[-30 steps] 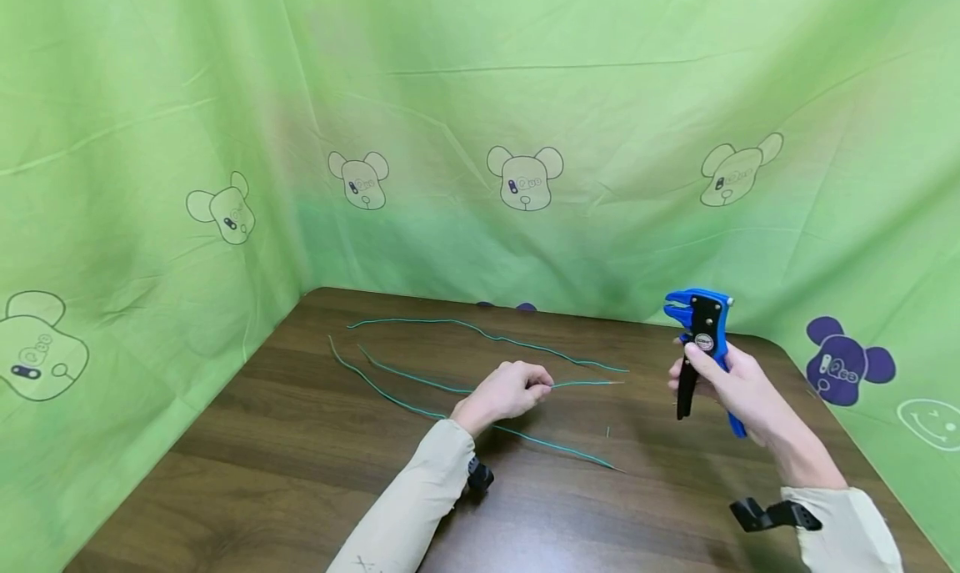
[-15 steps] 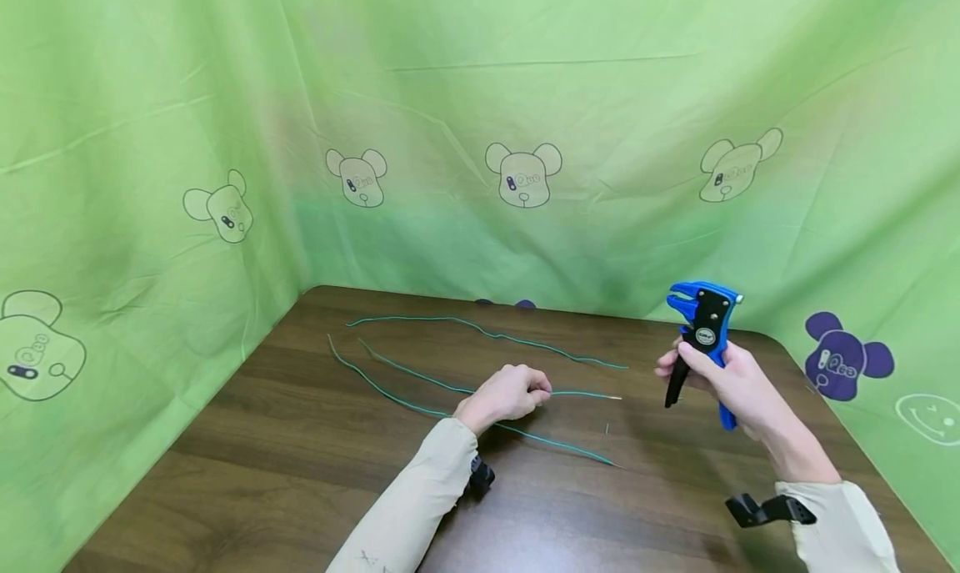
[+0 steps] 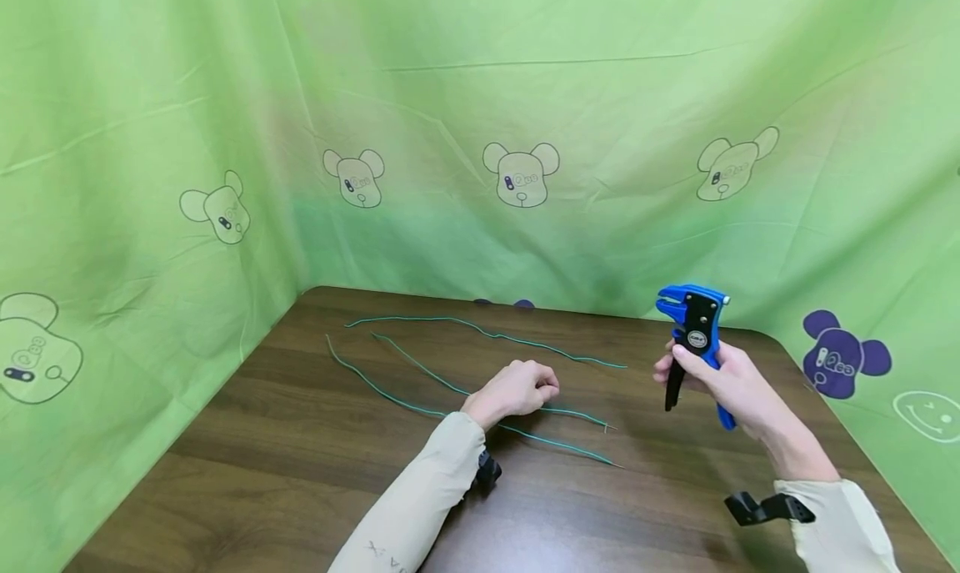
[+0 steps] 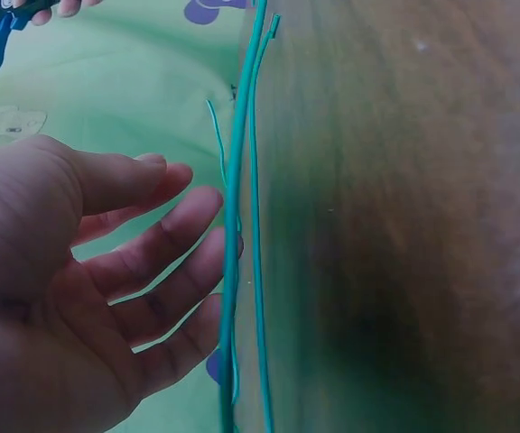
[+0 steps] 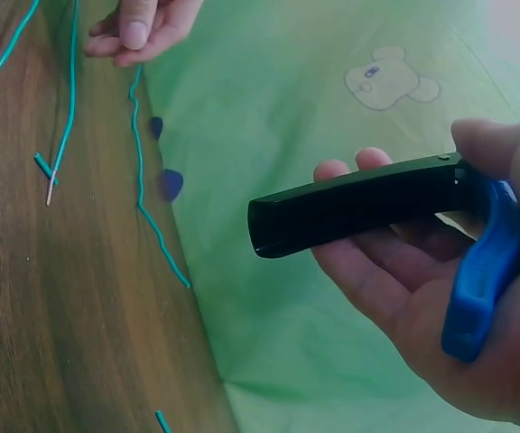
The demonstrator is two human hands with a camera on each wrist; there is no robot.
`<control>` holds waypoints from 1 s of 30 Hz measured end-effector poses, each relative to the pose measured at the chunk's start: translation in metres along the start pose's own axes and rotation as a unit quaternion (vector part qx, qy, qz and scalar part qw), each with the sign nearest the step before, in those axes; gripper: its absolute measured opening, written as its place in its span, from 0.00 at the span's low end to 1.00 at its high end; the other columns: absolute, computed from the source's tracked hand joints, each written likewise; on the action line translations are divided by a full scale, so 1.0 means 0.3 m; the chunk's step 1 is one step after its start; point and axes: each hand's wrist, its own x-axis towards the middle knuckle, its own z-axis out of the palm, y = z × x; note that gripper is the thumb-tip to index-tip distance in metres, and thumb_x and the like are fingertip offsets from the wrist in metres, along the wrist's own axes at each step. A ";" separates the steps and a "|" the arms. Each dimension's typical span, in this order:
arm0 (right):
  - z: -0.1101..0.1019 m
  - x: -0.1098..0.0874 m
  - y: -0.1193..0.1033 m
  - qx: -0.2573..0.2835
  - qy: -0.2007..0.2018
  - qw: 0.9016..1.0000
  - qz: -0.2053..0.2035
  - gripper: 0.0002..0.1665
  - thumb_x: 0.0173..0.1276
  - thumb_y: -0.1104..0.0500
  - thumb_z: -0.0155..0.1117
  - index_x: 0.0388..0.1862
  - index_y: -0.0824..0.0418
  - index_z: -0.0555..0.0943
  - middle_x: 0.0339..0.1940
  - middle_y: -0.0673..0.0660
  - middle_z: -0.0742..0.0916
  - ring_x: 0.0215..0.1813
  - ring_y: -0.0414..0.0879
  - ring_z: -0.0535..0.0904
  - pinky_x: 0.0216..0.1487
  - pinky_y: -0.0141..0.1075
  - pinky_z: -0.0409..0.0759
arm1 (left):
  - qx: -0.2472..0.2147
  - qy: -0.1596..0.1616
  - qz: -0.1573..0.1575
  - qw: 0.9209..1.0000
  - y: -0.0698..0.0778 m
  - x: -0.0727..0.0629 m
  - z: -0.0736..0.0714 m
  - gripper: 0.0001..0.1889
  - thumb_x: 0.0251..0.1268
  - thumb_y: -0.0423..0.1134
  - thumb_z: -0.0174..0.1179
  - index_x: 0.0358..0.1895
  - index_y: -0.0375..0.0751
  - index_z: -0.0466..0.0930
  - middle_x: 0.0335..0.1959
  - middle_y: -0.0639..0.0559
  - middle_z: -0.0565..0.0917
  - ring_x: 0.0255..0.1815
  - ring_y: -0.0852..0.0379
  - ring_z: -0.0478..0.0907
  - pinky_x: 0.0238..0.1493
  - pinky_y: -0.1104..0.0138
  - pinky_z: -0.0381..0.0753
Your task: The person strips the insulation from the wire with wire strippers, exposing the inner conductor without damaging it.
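Observation:
My right hand (image 3: 738, 381) grips a blue and black wire stripper (image 3: 700, 314) above the table's right side, its blue nose pointing up and left. In the right wrist view its black handle (image 5: 359, 206) lies across my fingers. My left hand (image 3: 513, 389) hovers over the middle teal wire (image 3: 576, 413), hiding part of it. Its fingers (image 4: 165, 253) are loosely bent and hold nothing in the left wrist view. The middle wire's right end is bare copper (image 5: 51, 191). A short cut piece of teal insulation (image 5: 42, 166) lies right by that end.
A nearer teal wire (image 3: 375, 387) with a bare right end passes under my left wrist. Farther back runs another teal wire (image 3: 480, 330). All lie on the dark wooden table (image 3: 300, 473), backed by a green printed cloth (image 3: 450, 98).
The middle wire's right part has come down toward the near wire, and its end now meets the insulation piece. My left fingers have let go of it. The stripper has shifted slightly.

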 end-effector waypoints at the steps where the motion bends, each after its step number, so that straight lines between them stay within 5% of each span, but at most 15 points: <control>1: 0.000 -0.001 -0.001 0.000 0.000 1.000 0.002 0.10 0.79 0.56 0.49 0.52 0.59 0.74 0.37 0.52 0.90 0.42 0.46 0.89 0.47 0.31 0.84 | 0.002 0.000 0.002 1.000 0.003 0.005 -0.003 0.07 0.71 0.45 0.57 0.41 0.54 0.86 0.31 0.67 0.84 0.31 0.70 0.75 0.37 0.74 0.74; 14: 0.001 0.001 0.001 0.003 -0.012 1.000 0.020 0.09 0.79 0.56 0.49 0.51 0.57 0.75 0.36 0.52 0.89 0.40 0.46 0.89 0.46 0.30 0.84 | 0.048 0.008 0.032 0.998 0.034 0.065 -0.021 0.07 0.71 0.44 0.56 0.43 0.53 0.84 0.34 0.64 0.84 0.33 0.69 0.75 0.38 0.75 0.73; 30: 0.014 0.003 0.014 -0.008 -0.030 0.999 0.030 0.12 0.79 0.56 0.50 0.48 0.60 0.79 0.36 0.53 0.89 0.39 0.49 0.89 0.45 0.36 0.85 | 0.064 -0.002 0.006 0.998 0.054 0.157 0.023 0.08 0.69 0.39 0.54 0.43 0.52 0.83 0.35 0.62 0.84 0.34 0.65 0.77 0.37 0.73 0.75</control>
